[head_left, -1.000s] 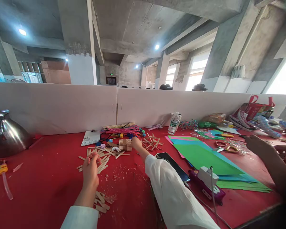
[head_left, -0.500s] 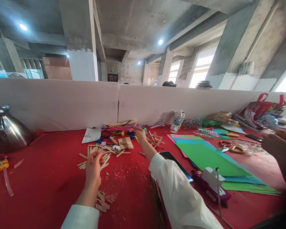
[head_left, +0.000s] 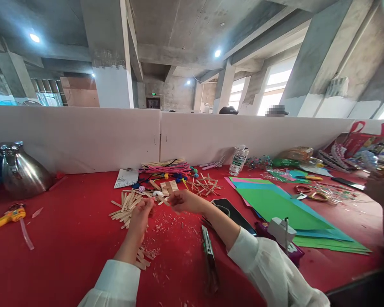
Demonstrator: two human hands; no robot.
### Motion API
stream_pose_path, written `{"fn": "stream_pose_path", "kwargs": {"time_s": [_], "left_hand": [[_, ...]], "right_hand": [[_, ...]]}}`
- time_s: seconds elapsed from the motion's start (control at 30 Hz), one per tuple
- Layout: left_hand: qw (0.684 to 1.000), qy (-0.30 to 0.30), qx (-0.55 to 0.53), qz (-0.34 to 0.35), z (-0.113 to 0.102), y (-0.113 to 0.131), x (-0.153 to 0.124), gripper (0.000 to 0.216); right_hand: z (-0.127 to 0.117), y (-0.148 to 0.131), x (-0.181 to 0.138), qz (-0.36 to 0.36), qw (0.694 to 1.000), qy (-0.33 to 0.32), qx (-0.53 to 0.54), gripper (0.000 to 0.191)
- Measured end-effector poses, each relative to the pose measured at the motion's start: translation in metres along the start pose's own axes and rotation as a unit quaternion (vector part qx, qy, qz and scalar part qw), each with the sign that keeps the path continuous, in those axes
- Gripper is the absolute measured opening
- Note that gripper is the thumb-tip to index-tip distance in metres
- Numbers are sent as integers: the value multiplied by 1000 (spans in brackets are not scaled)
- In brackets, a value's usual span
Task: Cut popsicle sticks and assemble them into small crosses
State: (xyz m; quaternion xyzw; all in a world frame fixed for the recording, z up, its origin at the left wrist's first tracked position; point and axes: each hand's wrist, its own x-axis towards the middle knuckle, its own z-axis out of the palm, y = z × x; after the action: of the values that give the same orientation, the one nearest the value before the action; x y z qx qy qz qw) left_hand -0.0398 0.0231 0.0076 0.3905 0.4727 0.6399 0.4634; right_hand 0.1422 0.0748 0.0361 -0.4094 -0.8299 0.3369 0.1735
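Observation:
My left hand (head_left: 142, 214) is closed in a pinch over the right edge of a pile of wooden craft sticks (head_left: 127, 207); whatever its fingertips hold is too small to make out. Close by on the right, my right hand (head_left: 186, 202) is also closed, its fingers bent toward the left hand. A pale stick end (head_left: 163, 200) shows at its fingertips, but I cannot tell whether it is held or lies on the table. Behind the hands sits a small flat piece made of joined sticks (head_left: 169, 187). Below lie wood shavings (head_left: 166, 230) and short stick pieces (head_left: 143, 259).
A utility knife (head_left: 208, 251) lies before my right forearm, beside a phone (head_left: 235, 216). Coloured paper (head_left: 275, 209), scissors (head_left: 310, 194) and a water bottle (head_left: 238, 160) are rightward. Leftward are a metal jug (head_left: 27, 172) and glue gun (head_left: 9, 218). Another person's hand (head_left: 379, 187) is far right.
My right hand has drawn back from the pile of pink stems behind the sticks toward my left hand. My left hand has shifted right and slightly down. The utility knife is now uncovered.

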Motion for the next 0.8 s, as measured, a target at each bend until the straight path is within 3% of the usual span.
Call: {"fn": "stream_pose_path", "kwargs": {"time_s": [0.2,0.3,0.43,0.53,0.6,0.7,0.8], "left_hand": [[978,205,2,34,-16,-2,18,29],[958,246,133,59,-32,-2,30,24],[946,210,237,66,-52,-2,36,18],[925,163,336,66,-58,-7,32,34],[837,78,541,37,-59,-12,30,45],[815,35,578,38,-58,-21,30,49],[812,9,580,65,-57,-28,33,46]], "right_hand": [[-14,43,-18,119,974,23,-189,27],[-13,43,-15,131,960,36,-247,29],[-1,28,13,95,953,39,-286,34],[11,21,41,79,949,43,-303,39],[17,20,57,68,947,58,-309,42],[22,21,76,39,948,71,-306,42],[26,23,90,26,953,74,-292,34]]}}
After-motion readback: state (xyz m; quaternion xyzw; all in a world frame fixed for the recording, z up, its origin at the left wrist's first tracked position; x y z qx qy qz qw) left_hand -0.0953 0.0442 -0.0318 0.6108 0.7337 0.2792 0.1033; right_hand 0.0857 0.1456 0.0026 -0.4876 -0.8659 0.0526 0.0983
